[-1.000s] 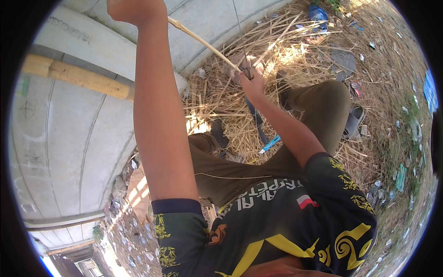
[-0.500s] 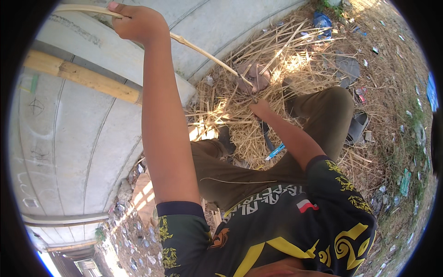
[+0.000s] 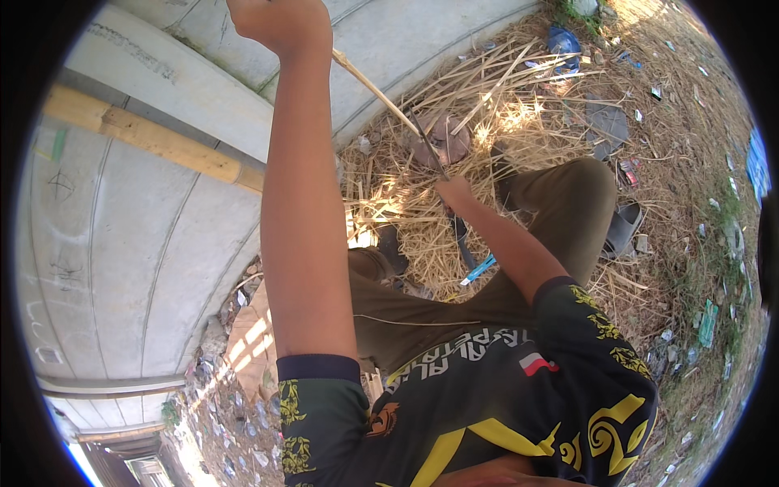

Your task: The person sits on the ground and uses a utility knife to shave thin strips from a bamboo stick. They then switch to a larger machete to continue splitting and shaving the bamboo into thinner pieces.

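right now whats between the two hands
In the head view, a thin pale cane strip runs from the raised left hand down toward the right hand, which holds a dark blade against it. Straw litter lies beneath.

An outdoor work spot on bare ground: cut straw and split cane heaped at one o'clock, a grey concrete wall at nine, litter scattered at three.

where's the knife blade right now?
In the head view, centre-right: the dark knife blade rises from the right hand and crosses the thin cane strip that the raised left hand holds, above the pile of straw.
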Demonstrator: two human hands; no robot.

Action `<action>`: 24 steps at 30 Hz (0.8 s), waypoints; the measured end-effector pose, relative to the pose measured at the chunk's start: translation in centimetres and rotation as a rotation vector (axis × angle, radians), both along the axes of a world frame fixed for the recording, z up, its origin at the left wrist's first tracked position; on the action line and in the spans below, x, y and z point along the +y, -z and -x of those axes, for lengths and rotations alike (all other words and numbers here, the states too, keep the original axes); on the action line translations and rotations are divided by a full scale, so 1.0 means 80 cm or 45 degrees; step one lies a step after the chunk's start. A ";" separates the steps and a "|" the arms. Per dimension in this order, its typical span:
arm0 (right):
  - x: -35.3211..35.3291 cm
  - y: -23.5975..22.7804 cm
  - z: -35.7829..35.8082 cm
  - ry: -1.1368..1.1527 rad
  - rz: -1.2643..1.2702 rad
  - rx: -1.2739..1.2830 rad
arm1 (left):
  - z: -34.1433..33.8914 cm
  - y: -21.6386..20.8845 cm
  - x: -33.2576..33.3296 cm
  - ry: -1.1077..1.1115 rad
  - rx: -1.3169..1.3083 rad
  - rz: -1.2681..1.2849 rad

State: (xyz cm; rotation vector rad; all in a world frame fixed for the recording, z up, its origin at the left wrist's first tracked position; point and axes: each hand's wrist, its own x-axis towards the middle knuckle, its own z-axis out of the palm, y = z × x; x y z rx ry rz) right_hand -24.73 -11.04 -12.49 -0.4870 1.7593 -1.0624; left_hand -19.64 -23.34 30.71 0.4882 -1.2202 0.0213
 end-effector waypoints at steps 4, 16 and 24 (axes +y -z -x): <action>0.003 -0.001 -0.003 0.029 0.042 -0.009 | 0.010 -0.004 0.013 0.053 -0.076 0.008; -0.009 -0.173 0.013 0.343 0.658 0.530 | 0.005 -0.011 0.021 0.060 -0.005 -0.023; 0.006 -0.163 -0.010 0.518 1.210 -0.090 | -0.017 -0.003 0.013 -0.076 -0.048 -0.069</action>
